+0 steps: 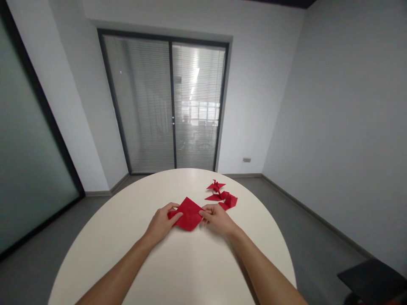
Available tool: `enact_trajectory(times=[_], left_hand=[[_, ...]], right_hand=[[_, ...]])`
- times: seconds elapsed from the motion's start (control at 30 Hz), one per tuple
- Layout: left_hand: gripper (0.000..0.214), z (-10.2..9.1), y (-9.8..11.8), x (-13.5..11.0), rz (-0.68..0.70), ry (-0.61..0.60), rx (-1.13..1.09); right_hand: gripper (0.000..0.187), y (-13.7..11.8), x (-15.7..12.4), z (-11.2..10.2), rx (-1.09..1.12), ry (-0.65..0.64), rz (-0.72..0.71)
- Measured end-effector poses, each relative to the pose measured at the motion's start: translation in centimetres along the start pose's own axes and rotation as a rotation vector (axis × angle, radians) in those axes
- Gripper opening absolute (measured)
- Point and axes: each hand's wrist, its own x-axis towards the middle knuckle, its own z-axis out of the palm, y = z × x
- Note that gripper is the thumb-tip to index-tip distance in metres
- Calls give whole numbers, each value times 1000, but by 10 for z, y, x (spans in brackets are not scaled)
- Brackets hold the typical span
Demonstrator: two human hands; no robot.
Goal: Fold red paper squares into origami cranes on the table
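"How are your fingers set?"

"My left hand (162, 222) has the left side of the red paper (189, 214), thumb laid over it and fingers at its edge. My right hand (217, 218) pinches the right corner, narrow, thumb against finger. Both hold the same piece."

"And where is that piece?"

"Between my hands, over the middle of the round table (178, 267). Whether it rests on the top or is lifted a little, I can't tell."

"How far along is it?"

"Partway, I'd judge. It looks folded over already, since a smaller flap shows by my left thumb, but it's broad and mostly flat. I see no neck or wings on it, so any finer shaping is not yet done. I can't count the layers."

"What does it look like?"

"Plain deep red, roughly a diamond, with one clear corner pointing away from me and a blunter edge on my side. My fingers hide parts of both sides."

"Anything past it?"

"Beyond my right hand lie more folded red pieces (230, 201), crowded together; I can't be sure how many. Farthest on the table is a bird-like figure (215, 186), wings spread and neck up, which looks finished to me."
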Motion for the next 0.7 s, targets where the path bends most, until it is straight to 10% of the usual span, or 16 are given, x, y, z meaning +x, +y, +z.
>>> enact_trajectory(times=[0.27,0.53,0.7], left_hand=[[28,0,-2,-2,241,266,371],[38,29,6,-17,173,-101,536],[38,25,7,-18,232,-163,571]], right_hand=[[23,0,3,3,137,103,303],[25,3,-3,8,47,11,414],[35,-7,-11,-3,-542,86,233]])
